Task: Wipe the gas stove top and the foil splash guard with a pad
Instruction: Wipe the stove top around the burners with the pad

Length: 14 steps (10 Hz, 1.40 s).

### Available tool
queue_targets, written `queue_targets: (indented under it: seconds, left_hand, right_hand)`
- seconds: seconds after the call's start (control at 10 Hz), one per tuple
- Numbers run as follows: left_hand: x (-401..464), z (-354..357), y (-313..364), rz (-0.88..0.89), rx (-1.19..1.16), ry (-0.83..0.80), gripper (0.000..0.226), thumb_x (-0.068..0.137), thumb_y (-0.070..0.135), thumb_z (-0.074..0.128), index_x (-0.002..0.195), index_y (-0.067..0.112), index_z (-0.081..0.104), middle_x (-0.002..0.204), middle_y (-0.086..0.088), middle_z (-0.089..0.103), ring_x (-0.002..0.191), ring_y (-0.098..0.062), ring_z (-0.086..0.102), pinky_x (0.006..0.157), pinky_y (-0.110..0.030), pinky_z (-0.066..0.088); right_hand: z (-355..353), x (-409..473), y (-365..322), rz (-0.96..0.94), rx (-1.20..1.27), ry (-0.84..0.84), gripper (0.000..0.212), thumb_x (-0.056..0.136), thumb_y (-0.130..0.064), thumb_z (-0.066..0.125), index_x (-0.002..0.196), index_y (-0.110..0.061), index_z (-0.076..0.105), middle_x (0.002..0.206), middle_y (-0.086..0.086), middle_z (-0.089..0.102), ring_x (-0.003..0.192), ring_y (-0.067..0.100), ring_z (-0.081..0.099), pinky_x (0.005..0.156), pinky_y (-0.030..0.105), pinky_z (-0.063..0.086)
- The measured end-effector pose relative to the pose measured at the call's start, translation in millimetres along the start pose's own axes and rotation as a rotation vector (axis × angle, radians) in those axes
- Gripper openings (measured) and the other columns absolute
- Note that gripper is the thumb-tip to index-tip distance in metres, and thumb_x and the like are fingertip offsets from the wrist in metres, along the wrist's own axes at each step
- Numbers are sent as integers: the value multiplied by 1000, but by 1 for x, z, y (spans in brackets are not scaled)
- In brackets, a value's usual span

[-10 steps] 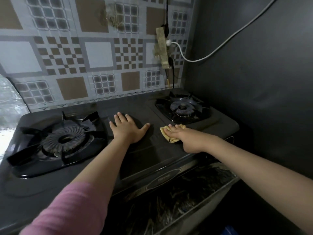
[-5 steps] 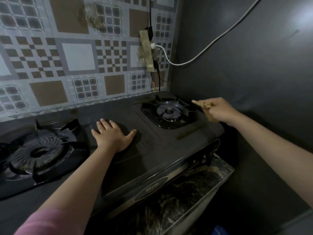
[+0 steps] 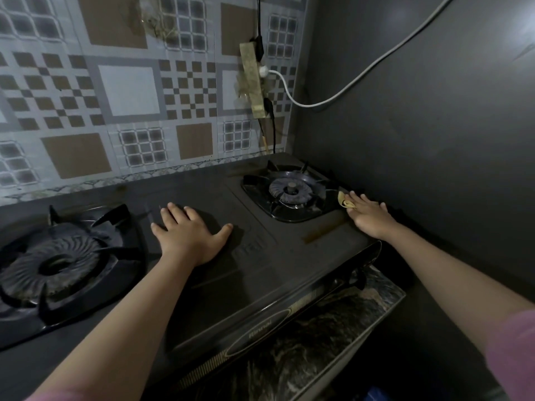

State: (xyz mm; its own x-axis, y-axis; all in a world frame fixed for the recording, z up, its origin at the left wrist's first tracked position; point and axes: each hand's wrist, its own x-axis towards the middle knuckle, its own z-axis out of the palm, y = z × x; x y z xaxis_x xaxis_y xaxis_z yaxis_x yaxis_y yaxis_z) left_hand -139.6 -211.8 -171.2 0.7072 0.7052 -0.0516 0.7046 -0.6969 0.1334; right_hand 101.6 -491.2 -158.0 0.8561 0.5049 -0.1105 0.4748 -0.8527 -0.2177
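A dark wall (image 3: 419, 125) fills the right side, and a patterned tile-print splash guard (image 3: 130, 91) covers the wall behind the cooker. Below them a black two-burner gas stove (image 3: 260, 256) sits on a marbled counter (image 3: 333, 328) and runs from the left edge to the corner. Its large left burner (image 3: 58, 261) lies near the left edge under a black pan support, and the smaller right burner (image 3: 289, 191) sits toward the back corner. A power strip (image 3: 253, 82) hangs on the splash guard above the right burner, with a white cable (image 3: 362, 73) looping from it across the dark wall.

The left hand (image 3: 188, 233) lies flat, palm down, fingers spread, on the bare stove top between the two burners; it holds nothing. The right hand (image 3: 367, 215) rests palm down on the stove's right edge, just beside the right burner and close to the dark wall, with its fingers stretched forward and pressing on a small yellow pad (image 3: 344, 199). Only a crumpled bit of the pad shows, poking out past the fingertips and touching the stove top next to the pan support. Pink sleeves (image 3: 515, 351) show at the bottom corners
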Motion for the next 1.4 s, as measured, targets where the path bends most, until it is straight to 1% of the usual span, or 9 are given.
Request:
queue_targets:
  seconds: [0.2,0.4,0.5,0.7,0.8,1.2,1.4]
  left_hand:
    - [-1,0,0,4,-1,3,112,77,86,23,153,4,5,159,-23,-5,147,-39,-5,114,-59,7]
    - [-2,-1,1,2,-6,3,112,77,85,24,153,4,6,159,-23,-5,147,-39,-5,114,-59,6]
    - [-3,-1,1,0,-9,-1,112,78,85,24,153,4,6,159,-23,-5,147,-39,-5,114,-58,5]
    - [-3,-3,1,4,-5,-14,112,78,85,24,153,4,5,159,-23,-6,146,-39,-6,115,-58,5]
    - [-3,-2,1,2,-8,-20,112,78,85,24,153,4,4,159,-23,-6,146,-39,-6,115,-58,5]
    - [-5,-1,0,-1,-8,-23,112,78,85,23,153,4,4,159,-23,-6,146,-40,-6,114,-59,4]
    - [-4,-3,0,-10,-14,-15,112,78,85,24,153,4,4,159,-23,-6,146,-39,-6,114,-59,4]
  right_hand:
    - [9,-17,-11,20,7,44,52,102,-37,19,152,-26,10,160,-9,6,148,11,2,119,43,1]
    - [24,-38,-23,-20,65,96,50,102,-36,21,151,-28,15,160,-11,10,148,12,4,119,46,-1]
    - [25,-41,-28,17,106,128,50,102,-35,22,151,-26,18,160,-9,13,148,13,5,119,46,-1]
    - [36,-54,-43,-10,113,157,50,101,-35,23,150,-26,22,159,-12,14,148,11,6,118,46,-2]
    - [36,-58,-47,10,128,164,50,101,-35,23,150,-26,22,159,-12,14,148,12,6,118,46,-2]
    - [45,-81,-68,-27,166,178,49,101,-34,25,149,-28,24,159,-14,15,148,10,5,118,46,-4]
    - [52,-91,-83,-75,187,228,48,100,-33,28,148,-31,27,158,-16,17,147,9,6,118,47,-5]
